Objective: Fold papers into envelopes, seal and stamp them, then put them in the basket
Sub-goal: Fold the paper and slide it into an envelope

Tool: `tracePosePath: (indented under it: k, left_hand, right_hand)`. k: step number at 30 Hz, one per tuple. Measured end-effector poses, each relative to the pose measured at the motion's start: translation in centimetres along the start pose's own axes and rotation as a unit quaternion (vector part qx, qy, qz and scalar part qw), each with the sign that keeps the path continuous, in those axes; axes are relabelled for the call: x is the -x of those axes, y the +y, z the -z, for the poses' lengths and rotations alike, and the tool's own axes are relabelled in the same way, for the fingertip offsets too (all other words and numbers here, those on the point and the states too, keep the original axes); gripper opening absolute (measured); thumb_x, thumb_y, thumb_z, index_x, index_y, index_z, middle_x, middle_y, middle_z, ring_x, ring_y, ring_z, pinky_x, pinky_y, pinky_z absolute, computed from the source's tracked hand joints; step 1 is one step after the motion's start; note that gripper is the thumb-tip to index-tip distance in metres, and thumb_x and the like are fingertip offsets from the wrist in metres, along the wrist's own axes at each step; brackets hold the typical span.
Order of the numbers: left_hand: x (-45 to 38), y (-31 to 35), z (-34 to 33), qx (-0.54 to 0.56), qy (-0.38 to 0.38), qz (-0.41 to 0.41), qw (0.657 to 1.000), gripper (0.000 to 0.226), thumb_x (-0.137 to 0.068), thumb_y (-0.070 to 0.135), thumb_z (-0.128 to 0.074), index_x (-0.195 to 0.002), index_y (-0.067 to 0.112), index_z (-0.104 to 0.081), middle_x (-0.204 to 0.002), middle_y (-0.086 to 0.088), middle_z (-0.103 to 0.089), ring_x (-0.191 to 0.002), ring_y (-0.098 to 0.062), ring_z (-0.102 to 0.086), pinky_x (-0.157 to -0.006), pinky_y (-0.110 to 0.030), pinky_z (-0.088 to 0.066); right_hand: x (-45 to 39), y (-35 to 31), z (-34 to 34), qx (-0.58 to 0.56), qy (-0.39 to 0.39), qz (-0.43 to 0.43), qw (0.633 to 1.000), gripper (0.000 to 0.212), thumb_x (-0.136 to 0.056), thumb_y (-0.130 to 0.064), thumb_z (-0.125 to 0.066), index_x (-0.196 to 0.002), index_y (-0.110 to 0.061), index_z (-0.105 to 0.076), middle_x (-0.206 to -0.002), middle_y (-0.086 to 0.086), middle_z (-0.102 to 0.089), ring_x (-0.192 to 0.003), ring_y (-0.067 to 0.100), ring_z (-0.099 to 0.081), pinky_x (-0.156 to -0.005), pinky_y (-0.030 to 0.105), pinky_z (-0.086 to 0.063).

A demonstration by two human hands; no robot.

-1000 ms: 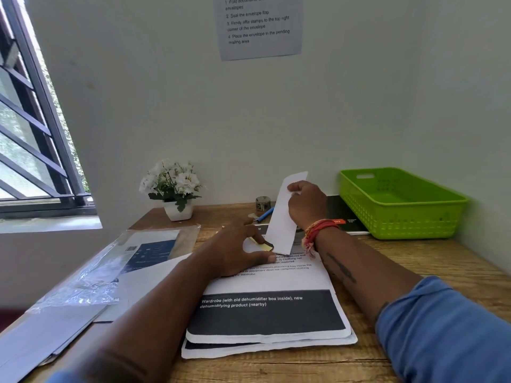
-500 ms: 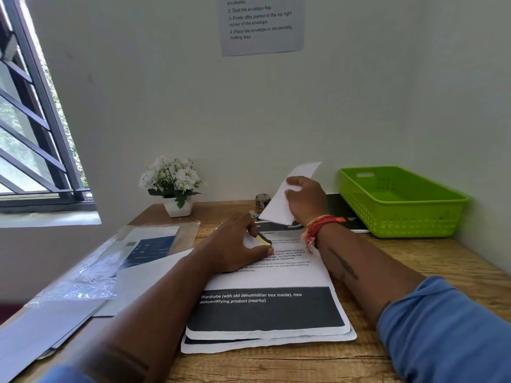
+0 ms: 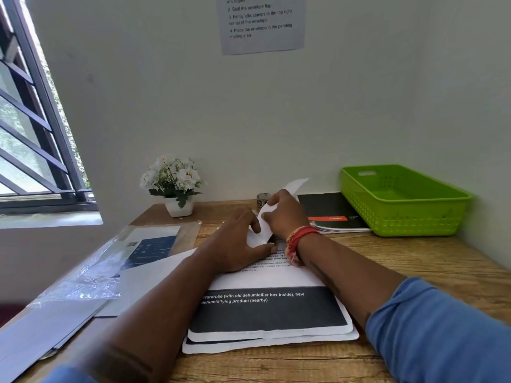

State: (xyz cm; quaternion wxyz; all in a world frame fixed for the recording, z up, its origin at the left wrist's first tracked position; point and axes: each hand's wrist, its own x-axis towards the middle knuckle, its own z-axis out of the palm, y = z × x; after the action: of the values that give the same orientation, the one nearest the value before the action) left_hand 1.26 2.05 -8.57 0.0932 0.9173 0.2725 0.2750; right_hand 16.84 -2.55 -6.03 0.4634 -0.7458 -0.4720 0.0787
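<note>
My right hand [image 3: 286, 214] grips a white envelope [image 3: 262, 223] from above and holds it tilted over the far end of the paper stack. The envelope's upper corner sticks out behind the knuckles. My left hand [image 3: 235, 246] meets its lower end, forefinger and thumb curled round that end. Both hands are over a stack of printed papers [image 3: 265, 313] on the wooden desk [image 3: 414, 272]. The green plastic basket [image 3: 401, 217] stands at the right against the wall, and nothing shows inside it.
A black booklet [image 3: 331, 210] lies beside the basket. A small roll [image 3: 262, 199] and a pot of white flowers [image 3: 177, 186] stand by the wall. Sheets in a clear plastic sleeve [image 3: 110, 261] lie at the left. An instruction sheet [image 3: 262, 23] hangs above.
My right hand has swung the envelope from nearly upright to a low tilt and brought it down. My left hand has lifted off the papers and taken the envelope's lower end.
</note>
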Motion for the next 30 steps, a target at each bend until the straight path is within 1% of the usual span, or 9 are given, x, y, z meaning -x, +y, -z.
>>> tracePosePath:
  k: [2, 3, 5, 7, 12, 17, 24, 27, 30]
  left_hand:
    - [0.1, 0.0, 0.0, 0.007, 0.007, 0.004, 1.0, 0.052, -0.074, 0.063, -0.076, -0.103, 0.031, -0.047, -0.112, 0.014, -0.049, -0.097, -0.007, -0.046, -0.075, -0.026, -0.037]
    - [0.1, 0.0, 0.0, 0.012, 0.009, 0.007, 1.0, 0.054, -0.074, 0.062, -0.077, -0.107, 0.032, -0.047, -0.114, 0.013, -0.049, -0.098, -0.007, -0.046, -0.075, -0.024, -0.037]
    - [0.1, 0.1, 0.2, 0.021, 0.007, 0.013, 1.0, 0.06, -0.074, 0.061, -0.078, -0.117, 0.036, -0.044, -0.123, 0.012, -0.048, -0.104, -0.007, -0.048, -0.078, -0.024, -0.038]
    - [0.0, 0.1, 0.3, 0.025, 0.007, 0.01, 1.0, 0.07, -0.074, 0.06, -0.079, -0.129, 0.037, -0.042, -0.133, 0.012, -0.045, -0.113, -0.004, -0.045, -0.089, -0.025, -0.041]
    - [0.1, 0.4, 0.5, 0.035, 0.013, 0.004, 0.999, 0.089, -0.076, 0.056, -0.08, -0.148, 0.034, -0.032, -0.146, 0.01, -0.038, -0.117, 0.001, -0.037, -0.096, -0.021, -0.034]
    - [0.0, 0.3, 0.4, 0.027, 0.017, 0.012, 0.999, 0.094, -0.074, 0.062, -0.078, -0.15, 0.037, -0.028, -0.154, 0.006, -0.033, -0.134, -0.013, -0.04, -0.102, -0.026, -0.033]
    - [0.1, 0.0, 0.5, 0.031, 0.008, 0.012, 0.999, 0.096, -0.077, 0.06, -0.078, -0.154, 0.036, -0.026, -0.164, 0.0, -0.022, -0.152, -0.017, -0.021, -0.11, -0.027, -0.026]
    - [0.0, 0.1, 0.5, 0.03, 0.004, 0.02, 0.999, 0.098, -0.076, 0.062, -0.078, -0.154, 0.037, -0.024, -0.167, -0.002, -0.016, -0.153, -0.017, -0.018, -0.108, -0.026, -0.023]
    - [-0.1, 0.1, 0.5, 0.026, -0.004, 0.024, 0.999, 0.099, -0.075, 0.065, -0.077, -0.154, 0.041, -0.022, -0.168, 0.0, -0.013, -0.153, -0.018, -0.017, -0.11, -0.031, -0.025]
  right_hand:
    - [-0.1, -0.2, 0.1, -0.002, -0.01, -0.001, 1.0, 0.011, -0.089, -0.021, -0.067, -0.094, -0.012, -0.067, -0.09, 0.001, -0.067, -0.088, 0.021, -0.062, -0.075, 0.028, -0.047]
    - [-0.4, -0.2, 0.1, 0.005, -0.029, -0.002, 1.0, 0.016, -0.09, -0.023, -0.064, -0.093, -0.009, -0.071, -0.09, 0.004, -0.07, -0.088, 0.022, -0.064, -0.075, 0.03, -0.05]
    - [-0.8, 0.0, 0.8, 0.017, -0.097, -0.019, 0.995, 0.025, -0.092, -0.023, -0.058, -0.104, -0.009, -0.075, -0.098, 0.007, -0.07, -0.089, 0.021, -0.062, -0.077, 0.031, -0.051]
    - [-0.7, 0.0, 1.6, 0.005, -0.162, -0.025, 0.987, 0.024, -0.093, -0.019, -0.058, -0.111, -0.013, -0.074, -0.094, 0.003, -0.066, -0.085, 0.018, -0.058, -0.067, 0.026, -0.048]
    - [0.0, 0.4, 2.7, -0.111, -0.236, -0.042, 0.964, 0.023, -0.092, -0.011, -0.067, -0.112, -0.022, -0.068, -0.062, 0.005, -0.061, -0.043, 0.012, -0.051, -0.041, 0.022, -0.041]
    - [-0.7, 1.1, 2.8, -0.116, -0.145, -0.071, 0.98, 0.012, -0.099, -0.018, -0.055, -0.101, -0.017, -0.067, -0.063, 0.006, -0.065, -0.042, 0.014, -0.051, -0.042, 0.023, -0.04]
    - [0.2, 0.7, 2.5, -0.093, -0.276, -0.033, 0.956, 0.011, -0.09, -0.017, -0.072, -0.1, -0.012, -0.071, -0.061, 0.006, -0.06, -0.049, 0.017, -0.047, -0.044, 0.026, -0.038]
    - [-0.2, 0.6, 2.7, -0.135, -0.207, -0.06, 0.967, 0.015, -0.097, -0.024, -0.062, -0.107, -0.013, -0.066, -0.064, 0.007, -0.064, -0.042, 0.014, -0.051, -0.042, 0.024, -0.039]
    - [-0.2, 0.5, 3.1, -0.105, -0.112, -0.055, 0.987, 0.013, -0.098, -0.015, -0.056, -0.106, -0.016, -0.065, -0.084, 0.008, -0.069, -0.047, 0.012, -0.057, -0.041, 0.022, -0.041]
